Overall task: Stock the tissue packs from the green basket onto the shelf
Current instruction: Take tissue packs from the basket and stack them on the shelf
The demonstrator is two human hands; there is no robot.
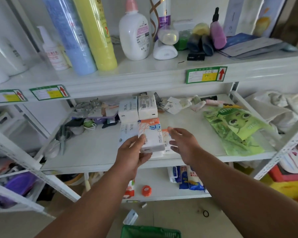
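The green basket (150,231) sits nearest, at the bottom edge on the floor, its plastic lattice rim just showing; whether packs remain inside cannot be told. A small pale pack (130,216) lies on the floor just beyond it.

Above, both forearms reach to the middle shelf (93,152). The left hand (133,152) has its grip clamped on a tissue pack (150,134): thumb across the near top corner, fingers curled beneath. The pack is a soft, glossy film-wrapped block, white with orange lines and blue patches, and its long axis runs straight away from the person toward the shelf's back. The right hand (182,143) hovers just beside the pack's right edge, fingers spread and relaxed, holding nothing; it partly covers another orange-printed pack (165,134) lying flat on the shelf.

The held pack appears to sit over a pale blue pack (126,133). Directly beyond, two white packs (138,108) stand side by side, so the coming move is probably a short push forward along the pack's own length.
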